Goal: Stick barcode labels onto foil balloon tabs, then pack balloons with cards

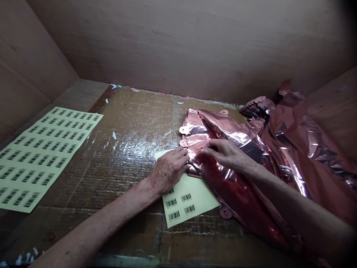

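Note:
A pile of shiny rose-pink foil balloons [240,137], flat and folded, lies to the right; small round tabs with holes stick out at its edges. My left hand [169,169] has its fingers curled at the left edge of the top foil balloon, above a pale yellow barcode sticker sheet [203,197]. The foil and my left hand cover part of that sheet. Just to the right, my right hand [227,154] pinches thumb and finger together against the foil surface. What lies between those fingertips is too small to make out.
A larger sheet of barcode stickers [52,149] lies at the left. Shiny tape covers the brown cardboard work surface [125,149]. Wooden panels [181,48] enclose the back and sides. Small white scraps [114,135] stick to the surface.

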